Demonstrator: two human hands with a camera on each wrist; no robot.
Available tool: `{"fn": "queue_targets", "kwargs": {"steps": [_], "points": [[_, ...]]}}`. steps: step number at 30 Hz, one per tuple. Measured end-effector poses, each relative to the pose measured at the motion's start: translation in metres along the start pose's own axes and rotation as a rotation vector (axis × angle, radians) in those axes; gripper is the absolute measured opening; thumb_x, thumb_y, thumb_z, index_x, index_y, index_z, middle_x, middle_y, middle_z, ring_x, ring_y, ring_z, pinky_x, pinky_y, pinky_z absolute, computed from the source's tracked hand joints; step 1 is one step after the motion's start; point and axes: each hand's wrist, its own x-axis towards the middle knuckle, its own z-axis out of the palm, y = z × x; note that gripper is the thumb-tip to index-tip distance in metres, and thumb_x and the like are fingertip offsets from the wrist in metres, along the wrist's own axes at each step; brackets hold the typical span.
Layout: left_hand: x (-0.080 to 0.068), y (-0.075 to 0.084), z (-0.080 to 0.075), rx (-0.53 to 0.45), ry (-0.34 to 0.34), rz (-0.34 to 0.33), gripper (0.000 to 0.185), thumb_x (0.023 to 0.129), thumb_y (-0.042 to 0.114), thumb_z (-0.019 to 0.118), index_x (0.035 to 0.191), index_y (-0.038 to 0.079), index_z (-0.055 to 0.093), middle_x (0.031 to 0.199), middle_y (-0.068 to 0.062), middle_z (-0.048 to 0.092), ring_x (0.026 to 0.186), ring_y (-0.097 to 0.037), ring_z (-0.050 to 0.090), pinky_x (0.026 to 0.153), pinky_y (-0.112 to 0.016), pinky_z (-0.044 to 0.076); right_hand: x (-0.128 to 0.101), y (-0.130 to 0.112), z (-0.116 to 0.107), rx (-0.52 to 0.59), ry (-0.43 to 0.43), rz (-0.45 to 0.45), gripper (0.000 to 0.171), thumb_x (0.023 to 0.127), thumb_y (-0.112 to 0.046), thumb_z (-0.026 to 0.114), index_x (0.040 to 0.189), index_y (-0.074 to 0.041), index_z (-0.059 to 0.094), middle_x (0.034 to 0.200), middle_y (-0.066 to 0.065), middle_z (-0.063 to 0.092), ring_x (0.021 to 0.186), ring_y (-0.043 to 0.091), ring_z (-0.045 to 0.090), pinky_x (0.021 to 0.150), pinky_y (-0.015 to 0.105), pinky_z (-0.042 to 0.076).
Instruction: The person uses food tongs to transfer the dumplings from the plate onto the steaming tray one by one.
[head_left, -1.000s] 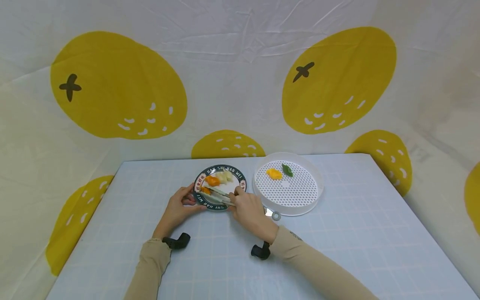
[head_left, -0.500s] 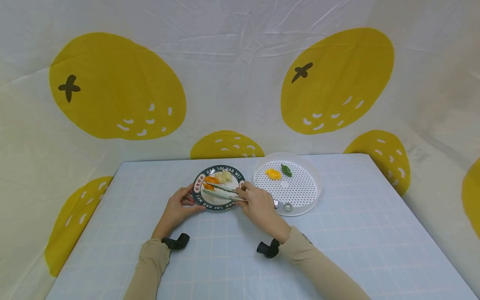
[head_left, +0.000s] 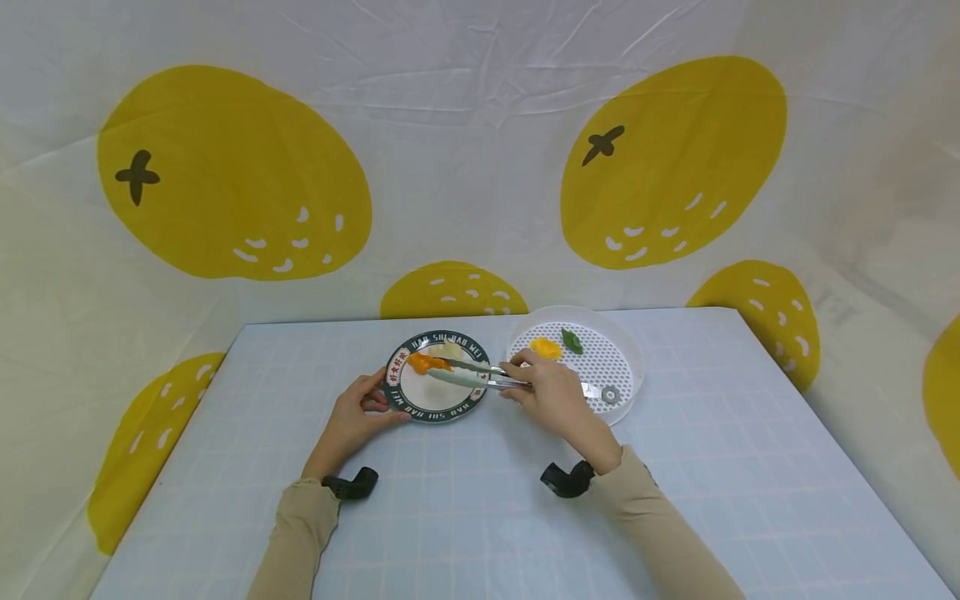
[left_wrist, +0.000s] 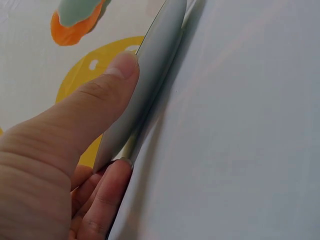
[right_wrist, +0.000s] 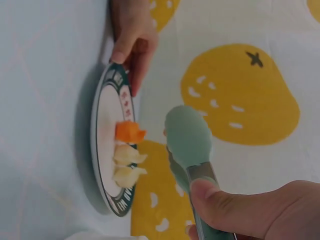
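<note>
Plate w/ orange/cream pcs

We see tongs with shiny metal shanks and matt, rubbery-looking tips, a smooth, glossy plate and a perforated tray resembling plastic. To us the worktop seems smooth, the backdrop creased plastic sheeting, the sleeves matt cloth.
</note>
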Motion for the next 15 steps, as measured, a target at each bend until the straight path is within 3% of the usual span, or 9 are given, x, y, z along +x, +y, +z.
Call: {"fn": "queue_targets", "kwargs": {"steps": [15], "points": [[0.001,0.0,0.0,0.011,-0.002,-0.004,0.1,0.069,0.041,0.09,0.151,0.011,0.042,0.112,-0.005,0.056,0.095,-0.019,0.059,0.082,-0.022,0.053,-0.009,0.048,-0.053,0.047,-0.005,0.104,0.045,0.082,-0.022,0.083,0.123,-0.008,0.071,0.113,0.004,0.067,0.074,0.019,0.056,0.055,0.028,0.041]]}}
